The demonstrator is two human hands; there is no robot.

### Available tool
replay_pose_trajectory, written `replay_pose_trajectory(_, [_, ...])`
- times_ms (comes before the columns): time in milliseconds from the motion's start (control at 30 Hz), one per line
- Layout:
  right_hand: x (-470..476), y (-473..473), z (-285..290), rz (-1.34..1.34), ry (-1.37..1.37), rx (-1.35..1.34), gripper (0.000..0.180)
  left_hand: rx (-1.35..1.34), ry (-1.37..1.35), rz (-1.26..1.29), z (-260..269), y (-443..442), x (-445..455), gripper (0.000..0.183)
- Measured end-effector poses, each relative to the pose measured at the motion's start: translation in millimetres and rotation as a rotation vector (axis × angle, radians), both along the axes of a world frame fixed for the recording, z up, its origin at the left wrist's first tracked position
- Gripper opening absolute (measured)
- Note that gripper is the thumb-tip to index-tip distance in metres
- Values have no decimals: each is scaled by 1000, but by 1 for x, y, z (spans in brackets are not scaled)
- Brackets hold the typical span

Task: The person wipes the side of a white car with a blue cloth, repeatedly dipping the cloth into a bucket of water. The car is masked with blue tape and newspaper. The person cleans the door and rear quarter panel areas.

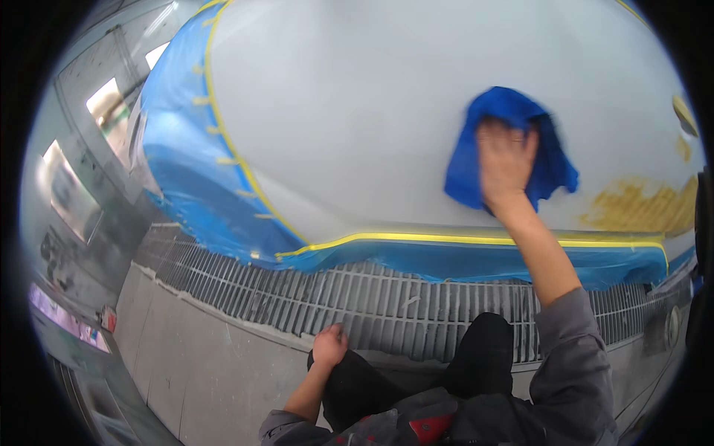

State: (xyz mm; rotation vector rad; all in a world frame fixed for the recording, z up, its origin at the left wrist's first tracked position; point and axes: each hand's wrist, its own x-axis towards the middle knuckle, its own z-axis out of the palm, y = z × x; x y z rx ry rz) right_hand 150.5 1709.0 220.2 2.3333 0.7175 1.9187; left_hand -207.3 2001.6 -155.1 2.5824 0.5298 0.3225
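Note:
My right hand (505, 164) lies flat, slightly blurred, over a blue wiping cloth (549, 167), pressing it against a grey vehicle body panel (346, 122). Around the fingers the cloth spreads out with loose, uneven edges. At my left knee rests my left hand (330, 344), fingers curled; whether anything is inside them is hidden. Yellow masking tape (413, 238) runs along the panel's lower edge. Another taped border curves down its left side. Blue masking film (189, 150) covers the bodywork beyond that border.
A yellowish filler patch (636, 206) marks the panel's lower right. Below the vehicle, a metal floor grating (390, 306) stretches across, with the grey floor (212, 362) nearer me. A wall with windows (72, 189) stands at left. A hose or cable (650, 393) trails at lower right.

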Motion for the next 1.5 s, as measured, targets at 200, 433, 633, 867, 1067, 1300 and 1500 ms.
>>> replay_pose_trajectory(200, [-6,246,-53,779,-201,-110,30,-81,10,120,-18,40,-36,29])
replay_pose_trajectory(433, [-3,494,-60,1739,454,116,41,-186,-36,196,-29,52,-70,25])
replay_pose_trajectory(633, [28,442,33,1110,75,115,57,-16,-95,85,-65,67,-56,27])
replay_pose_trajectory(867, [9,53,100,590,8,165,46,125,200,-82,-71,73,-24,26])
replay_pose_trajectory(1067, [28,-225,114,137,30,395,55,236,244,-159,-38,40,17,26])
replay_pose_trajectory(1300, [107,-461,108,-317,13,685,79,332,283,-164,-1,7,41,27])
replay_pose_trajectory(1500, [142,-556,124,-397,32,658,139,396,314,-160,22,-11,50,28])
